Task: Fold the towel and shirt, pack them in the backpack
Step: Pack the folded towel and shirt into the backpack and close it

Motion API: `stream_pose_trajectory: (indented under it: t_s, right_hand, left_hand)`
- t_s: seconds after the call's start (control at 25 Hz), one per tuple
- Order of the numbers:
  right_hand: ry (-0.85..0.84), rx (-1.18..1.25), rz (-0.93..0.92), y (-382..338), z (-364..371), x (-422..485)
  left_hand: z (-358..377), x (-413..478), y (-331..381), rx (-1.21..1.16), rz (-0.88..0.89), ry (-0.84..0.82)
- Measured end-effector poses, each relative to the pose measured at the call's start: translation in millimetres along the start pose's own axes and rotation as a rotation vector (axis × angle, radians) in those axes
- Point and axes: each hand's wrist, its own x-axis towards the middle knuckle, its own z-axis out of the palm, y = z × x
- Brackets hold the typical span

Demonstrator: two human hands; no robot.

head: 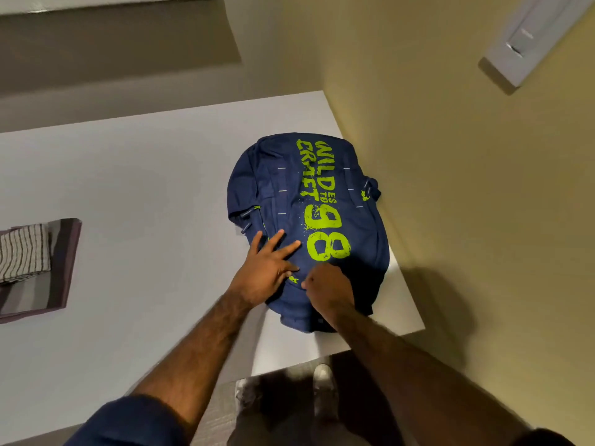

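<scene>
A white desk (128,188) is being taken up across most of the view, set against a yellow wall (450,188). A navy backpack (283,188) with lime-green lettering is being kept lying flat near the desk's right edge, close to the wall. A striped towel (24,252) is being held on a dark purple surface at the far left, well apart from the backpack. The left hand (264,268) is being pressed on the backpack, fingers spread. The right hand (325,288) is being held curled against the backpack's near part; whether anything is being pinched cannot be told.
</scene>
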Motion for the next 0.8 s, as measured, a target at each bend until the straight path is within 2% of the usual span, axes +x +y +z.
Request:
stream_pose_trajectory:
  t_s: [0.28, 0.48, 0.68, 0.8]
  right_hand:
    - [0.003, -0.055, -0.114, 6.0, -6.3, -11.0]
    - [0.069, -0.183, -0.18, 61.1, -35.8, -16.3]
    - [0.235, -0.171, -0.291, 141.0, -56.2, 3.1]
    - [0.347, -0.153, -0.455, 147.2, -48.4, 4.1]
  left_hand:
    - [-0.1, -8.5, 22.7, 0.187, -0.145, 0.052]
    - [3.7, -14.7, 12.2, 0.202, -0.202, 0.113]
    - [0.6, -29.4, -15.1, 0.172, -0.42, 0.119]
    - [2.8, -24.9, 19.9, 0.142, -0.36, 0.215]
